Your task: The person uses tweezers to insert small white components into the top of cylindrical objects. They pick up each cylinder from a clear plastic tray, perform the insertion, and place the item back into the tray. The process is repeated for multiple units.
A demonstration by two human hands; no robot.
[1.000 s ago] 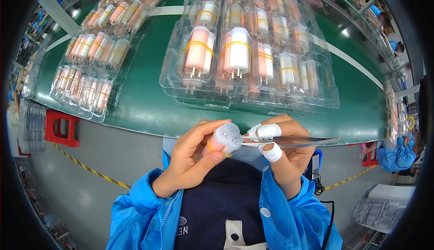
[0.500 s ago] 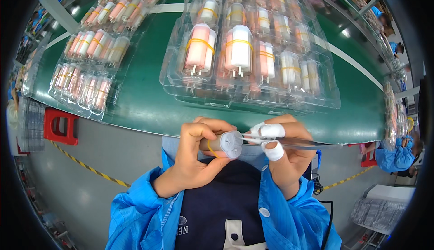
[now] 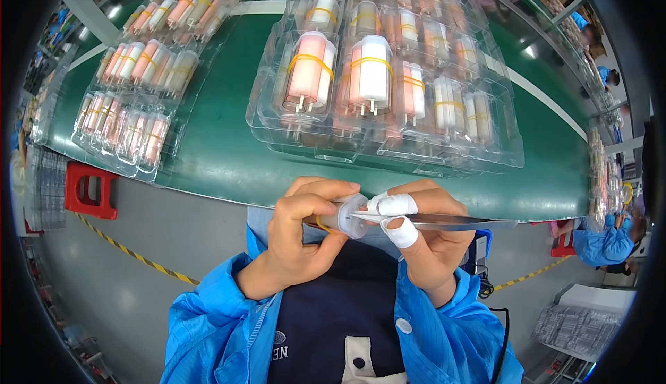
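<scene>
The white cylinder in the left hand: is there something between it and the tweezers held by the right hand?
Nothing visible. The tweezers tip already reaches the end of the white cylinder, which the left hand grips; the right hand holds the tweezers close beside it.

A long green bench runs across the view, its edge bending with the lens and a pale stripe running along its surface. Directly on it, near the middle, lies a stack of clear plastic trays holding upright white and pink cylinders bound with yellow bands. To the left, well apart, lie more clear trays filled with smaller pinkish tubes.
</scene>
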